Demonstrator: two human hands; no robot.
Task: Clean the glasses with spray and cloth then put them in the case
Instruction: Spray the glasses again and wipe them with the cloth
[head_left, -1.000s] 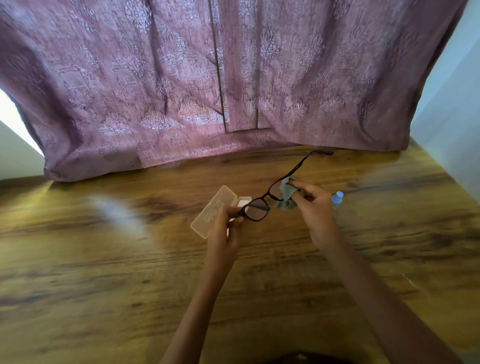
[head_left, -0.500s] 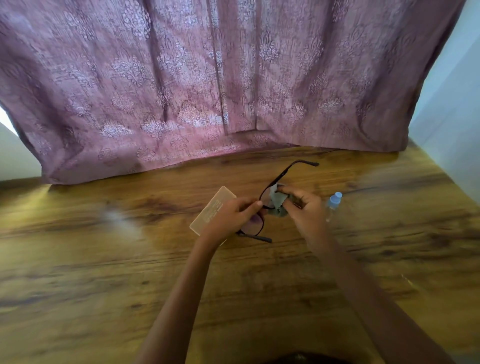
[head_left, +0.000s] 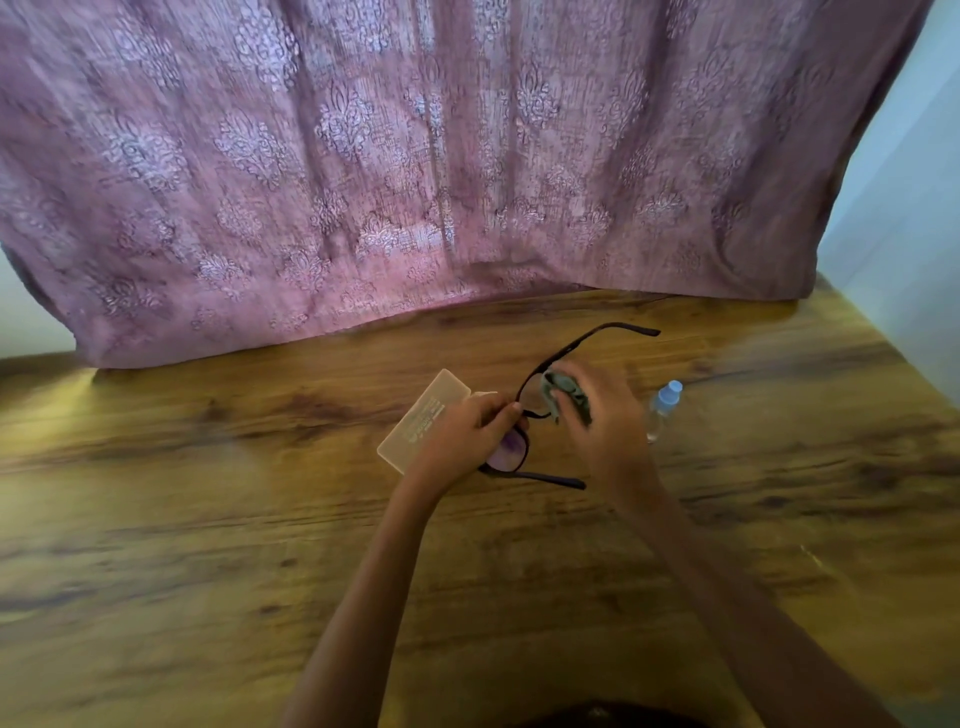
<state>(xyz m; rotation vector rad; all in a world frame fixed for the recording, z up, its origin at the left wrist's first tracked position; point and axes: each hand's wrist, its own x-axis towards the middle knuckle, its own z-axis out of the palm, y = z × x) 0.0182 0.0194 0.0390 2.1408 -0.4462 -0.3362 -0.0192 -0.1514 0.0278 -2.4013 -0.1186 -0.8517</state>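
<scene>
A person's left hand (head_left: 457, 436) pinches thin black-framed glasses (head_left: 511, 452) at the near lens, fingers clamped on the rim, above a wood-grain desk (head_left: 208, 519). The right hand (head_left: 602, 421) presses a crumpled grey-green cloth (head_left: 563, 392) to the far lens, fingers closed on it. A flat, translucent rectangular case (head_left: 421, 421) lies just left; a small clear spray bottle (head_left: 661, 410) stands right. A patterned mauve curtain (head_left: 415, 156) drapes over the desk's far edge; the near desk lies open.
</scene>
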